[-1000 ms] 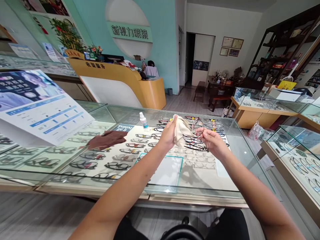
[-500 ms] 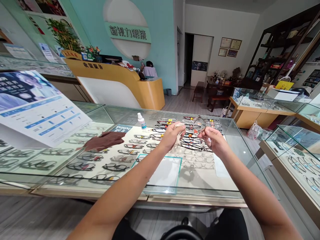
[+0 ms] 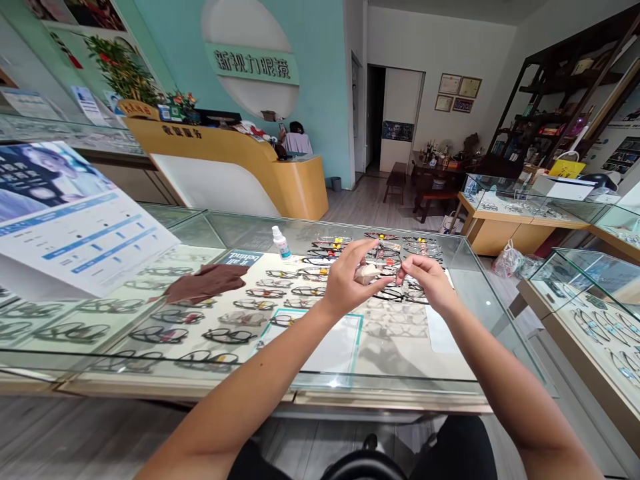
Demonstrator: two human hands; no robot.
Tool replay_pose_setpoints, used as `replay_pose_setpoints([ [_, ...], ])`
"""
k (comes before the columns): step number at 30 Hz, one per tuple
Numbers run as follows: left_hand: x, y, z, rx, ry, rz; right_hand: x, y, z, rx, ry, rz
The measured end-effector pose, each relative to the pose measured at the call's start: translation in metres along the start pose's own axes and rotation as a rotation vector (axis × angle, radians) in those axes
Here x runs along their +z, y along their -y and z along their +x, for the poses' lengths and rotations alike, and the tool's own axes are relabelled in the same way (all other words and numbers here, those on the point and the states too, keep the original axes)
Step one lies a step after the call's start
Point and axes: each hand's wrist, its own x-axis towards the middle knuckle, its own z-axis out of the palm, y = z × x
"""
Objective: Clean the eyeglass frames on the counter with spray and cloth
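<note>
The left hand [image 3: 347, 277] is curling its fingers around a cream cloth [image 3: 368, 272], while the right hand [image 3: 431, 281] is pinching glasses [image 3: 399, 271] over the display case [image 3: 400, 375].

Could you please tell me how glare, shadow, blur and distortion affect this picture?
In the head view: glints on the glass display case; soft shadows inside it; fine detail between left hand and right hand lost against clutter; the printed card looks stretched, its small print unreadable.

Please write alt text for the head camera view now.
Two bare hands, left and right, meet above a glass display case of eyeglasses; the left holds a pale cloth. A white bottle and brown cloth lie beyond.
</note>
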Motion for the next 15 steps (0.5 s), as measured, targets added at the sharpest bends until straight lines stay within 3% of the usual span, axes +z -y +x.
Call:
replay_pose_setpoints([
  [8,-0.0021,0.0044,-0.0022,-0.131,0.091,-0.001,0.0004,0.0026,-0.0006,0.021,0.041,-0.017],
  [15,-0.0014,0.0038,-0.0008,-0.118,0.072,-0.033,-0.0020,-0.0009,0.0006,-0.001,0.027,-0.047],
])
